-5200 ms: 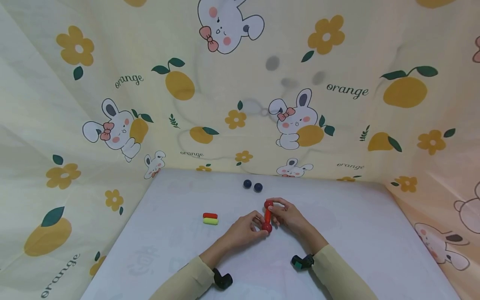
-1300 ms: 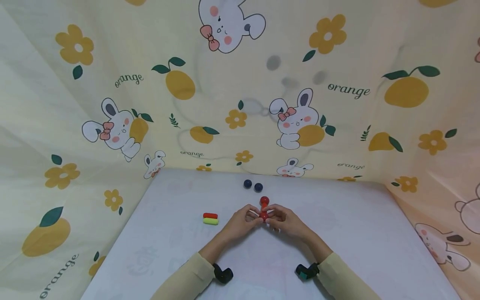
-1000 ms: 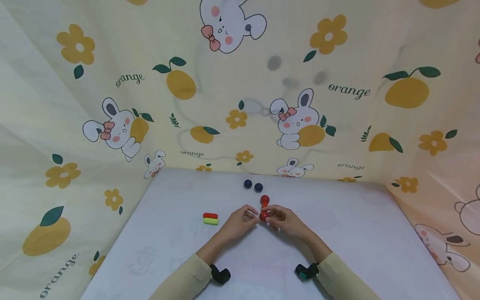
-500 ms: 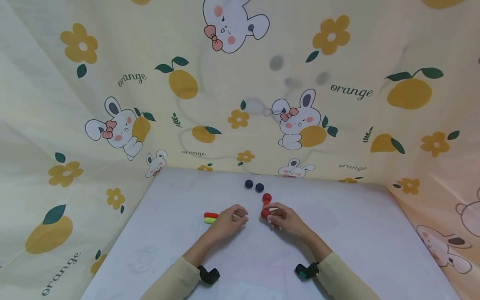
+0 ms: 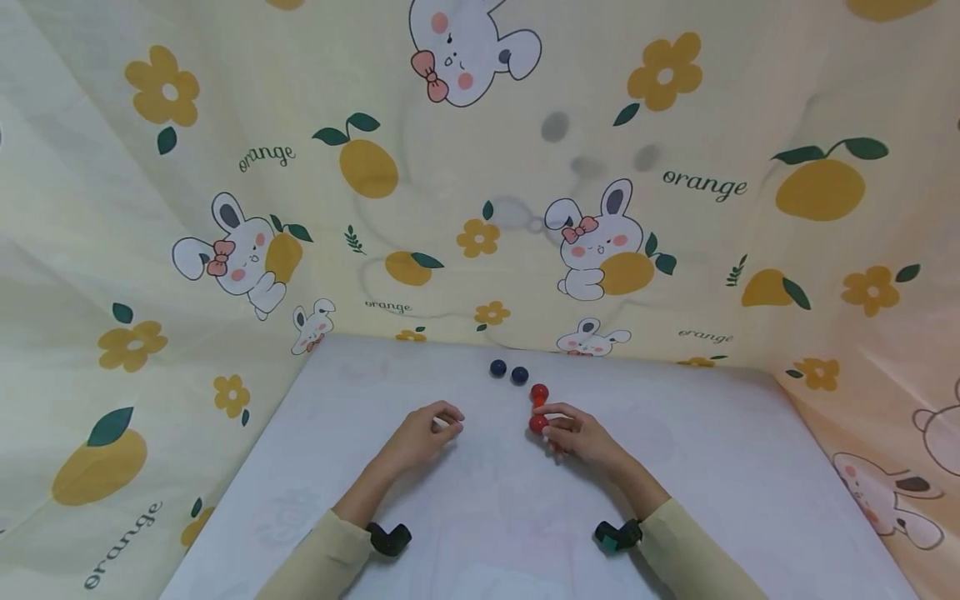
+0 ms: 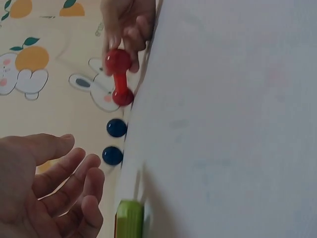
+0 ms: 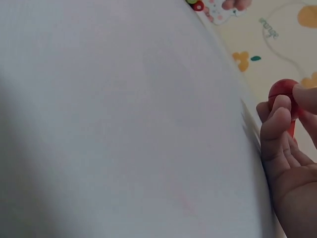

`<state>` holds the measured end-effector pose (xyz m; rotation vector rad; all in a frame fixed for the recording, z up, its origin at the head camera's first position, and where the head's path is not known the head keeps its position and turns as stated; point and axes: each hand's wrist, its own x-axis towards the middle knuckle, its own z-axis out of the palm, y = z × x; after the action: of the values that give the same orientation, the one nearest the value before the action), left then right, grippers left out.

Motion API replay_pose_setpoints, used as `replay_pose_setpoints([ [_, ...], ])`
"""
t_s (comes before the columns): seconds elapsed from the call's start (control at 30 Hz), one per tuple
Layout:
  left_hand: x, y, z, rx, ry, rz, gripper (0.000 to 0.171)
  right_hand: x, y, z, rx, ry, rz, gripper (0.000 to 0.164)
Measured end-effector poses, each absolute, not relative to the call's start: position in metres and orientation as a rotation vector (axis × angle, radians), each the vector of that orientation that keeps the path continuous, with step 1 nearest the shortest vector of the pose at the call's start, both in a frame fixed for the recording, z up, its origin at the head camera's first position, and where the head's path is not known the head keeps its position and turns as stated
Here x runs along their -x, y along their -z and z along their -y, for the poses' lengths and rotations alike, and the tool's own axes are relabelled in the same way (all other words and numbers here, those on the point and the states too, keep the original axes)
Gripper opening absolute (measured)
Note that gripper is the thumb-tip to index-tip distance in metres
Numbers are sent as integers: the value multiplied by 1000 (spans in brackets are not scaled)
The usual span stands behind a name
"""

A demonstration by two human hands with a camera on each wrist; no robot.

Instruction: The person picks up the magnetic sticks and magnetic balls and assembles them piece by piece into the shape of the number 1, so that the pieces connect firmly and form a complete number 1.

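Observation:
My right hand [image 5: 588, 437] pinches the near ball of a red dumbbell-shaped piece [image 5: 538, 424], two red balls joined by an orange-red rod. The piece is tilted, its other ball pointing away towards the back of the table. In the right wrist view the thumb and fingers close around a red ball [image 7: 283, 88]. My left hand [image 5: 418, 435] is apart from it, to the left, with relaxed fingers holding nothing. Below that hand in the left wrist view lies a yellow-green stick [image 6: 130, 219], a red edge beside it; the head view hides both sticks behind the hand.
Two dark blue balls [image 5: 498, 367] sit side by side near the back of the white table [image 5: 675, 433], just beyond the red piece. A patterned cloth [image 5: 450, 283] rises behind the table and along both sides.
My left hand has let go of the red piece and moved left, now covering the red and yellow-green sticks. My right hand keeps its pinch and has shifted slightly right.

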<state>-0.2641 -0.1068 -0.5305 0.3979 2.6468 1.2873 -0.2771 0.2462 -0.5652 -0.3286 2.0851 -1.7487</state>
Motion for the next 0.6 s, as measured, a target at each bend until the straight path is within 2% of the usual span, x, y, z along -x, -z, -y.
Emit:
replay_pose_setpoints([
  [0.3, 271, 528, 130, -356, -1290, -2674, 22, 277, 565, -248, 282, 1816, -2012, 48],
  [0.6, 280, 527, 145, -333, -1152, -2756, 17, 278, 568, -249, 229, 1843, -1990, 50],
])
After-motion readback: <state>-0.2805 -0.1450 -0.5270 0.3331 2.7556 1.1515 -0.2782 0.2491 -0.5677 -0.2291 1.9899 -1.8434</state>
